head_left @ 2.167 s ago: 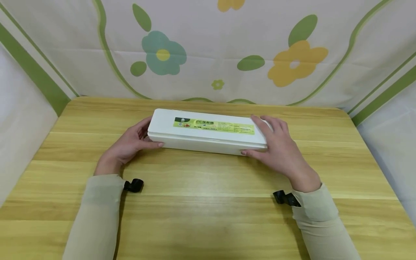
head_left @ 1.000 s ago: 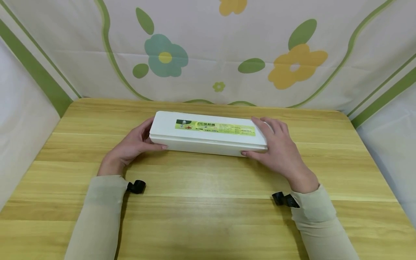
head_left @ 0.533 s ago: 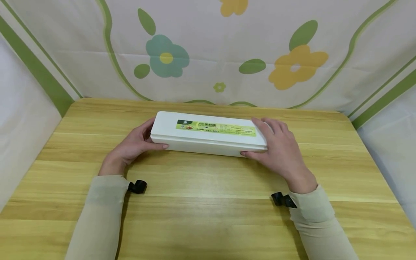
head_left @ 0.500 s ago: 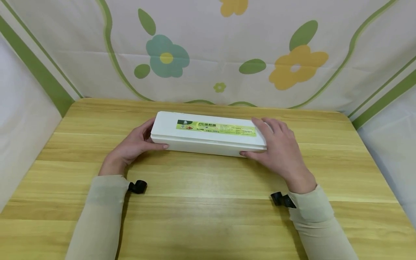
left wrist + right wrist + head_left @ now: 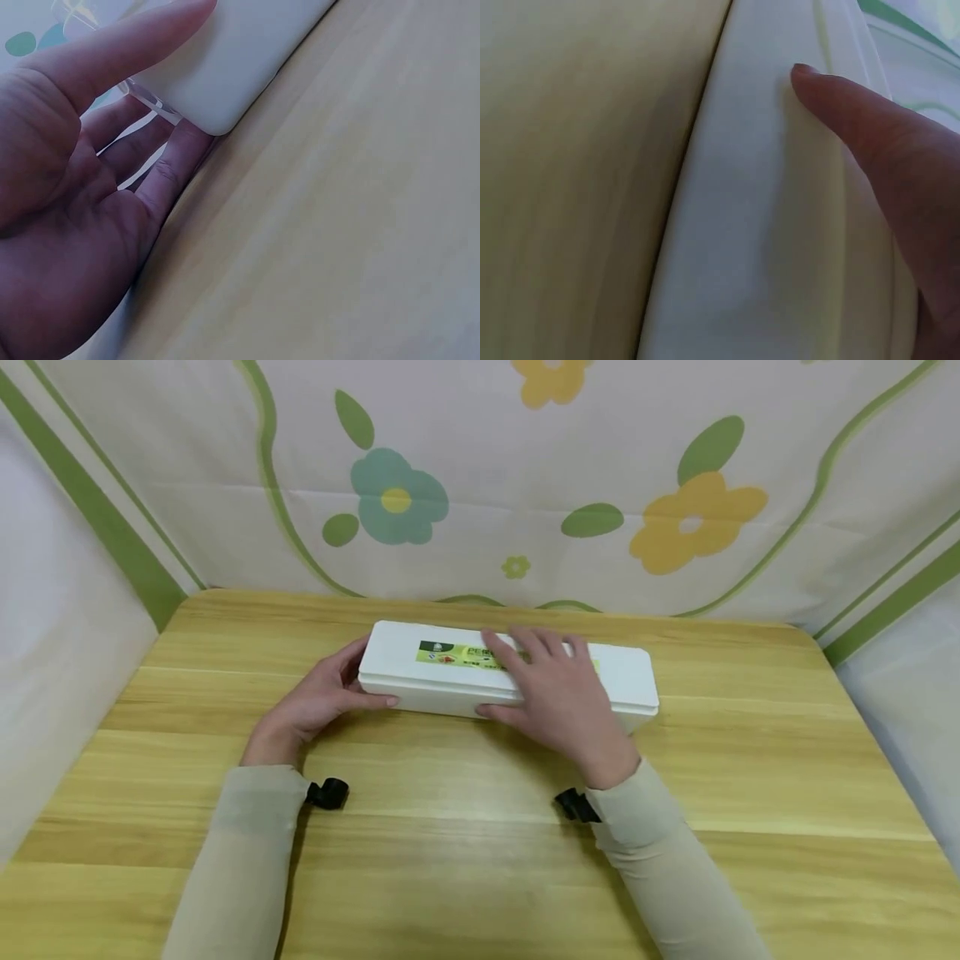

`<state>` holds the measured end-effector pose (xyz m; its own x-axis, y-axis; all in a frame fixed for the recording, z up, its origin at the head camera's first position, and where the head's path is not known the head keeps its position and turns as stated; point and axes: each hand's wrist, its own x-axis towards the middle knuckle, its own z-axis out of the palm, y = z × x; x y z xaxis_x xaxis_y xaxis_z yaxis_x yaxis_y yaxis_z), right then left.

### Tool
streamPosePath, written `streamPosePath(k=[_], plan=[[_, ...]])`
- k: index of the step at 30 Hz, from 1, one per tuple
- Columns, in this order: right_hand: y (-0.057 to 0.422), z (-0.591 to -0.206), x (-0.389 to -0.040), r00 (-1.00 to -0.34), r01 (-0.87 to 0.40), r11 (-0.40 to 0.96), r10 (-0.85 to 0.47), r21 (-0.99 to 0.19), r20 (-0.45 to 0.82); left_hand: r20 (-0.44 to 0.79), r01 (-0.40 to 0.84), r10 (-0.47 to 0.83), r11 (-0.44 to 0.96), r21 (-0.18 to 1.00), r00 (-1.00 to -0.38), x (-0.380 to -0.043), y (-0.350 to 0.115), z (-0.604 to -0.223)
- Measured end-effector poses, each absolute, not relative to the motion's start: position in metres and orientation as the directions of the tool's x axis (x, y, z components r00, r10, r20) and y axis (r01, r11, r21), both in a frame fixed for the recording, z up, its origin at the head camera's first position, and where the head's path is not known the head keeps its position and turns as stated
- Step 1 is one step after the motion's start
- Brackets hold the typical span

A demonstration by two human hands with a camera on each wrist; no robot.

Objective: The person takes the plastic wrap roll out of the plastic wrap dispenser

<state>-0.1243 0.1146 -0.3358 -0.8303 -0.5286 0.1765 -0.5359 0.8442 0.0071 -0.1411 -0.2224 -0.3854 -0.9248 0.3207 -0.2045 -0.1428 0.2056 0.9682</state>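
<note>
Farthest left of the grip hangs a pale cloth side panel with a broad green stripe (image 5: 45, 652). To its right, behind the left hand on the person's side, comes a beige left sleeve (image 5: 240, 852), with a small black wrist-worn device (image 5: 328, 793) at the inner edge of its cuff.

The left hand (image 5: 318, 702) grips the left end of a long, white, lidded rectangular box (image 5: 420, 697): its thumb lies along the near side, and its other fingers wrap round the end. Past the left hand, beyond the box, a teal fabric flower with a yellow centre (image 5: 397, 497) shows on the white cloth backdrop (image 5: 480, 460).

The box rests on a yellow-brown wood-grain table (image 5: 450, 877), stretching rightward from the left hand's grip. On its lid, between the two hands, lies a yellow-green printed label (image 5: 453, 656), partly hidden by the right hand (image 5: 562, 693). That hand spans the box around its middle, fingers spread over the lid and thumb along the near side; whether it squeezes cannot be told.

A bare length of box continues to the right of this hand. A beige right sleeve (image 5: 675, 868) trails back from its wrist, and beyond, farther right, an orange fabric flower (image 5: 675, 547) stands out on the backdrop.
</note>
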Motion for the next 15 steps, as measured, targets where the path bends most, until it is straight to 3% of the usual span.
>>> streamPosePath(k=[9,15], plan=[[0.075,-0.334,-0.127,-0.818,-0.532,0.842,-0.539,0.092,0.201,-0.206,-0.147,0.323,0.199,0.969,-0.924,-0.143,-0.221,-0.387],[0.064,-0.336,-0.126,-0.792,-0.530,0.840,-0.539,0.115,0.288,-0.197,-0.140,0.336,0.186,0.972,-0.921,-0.143,-0.225,-0.389]])
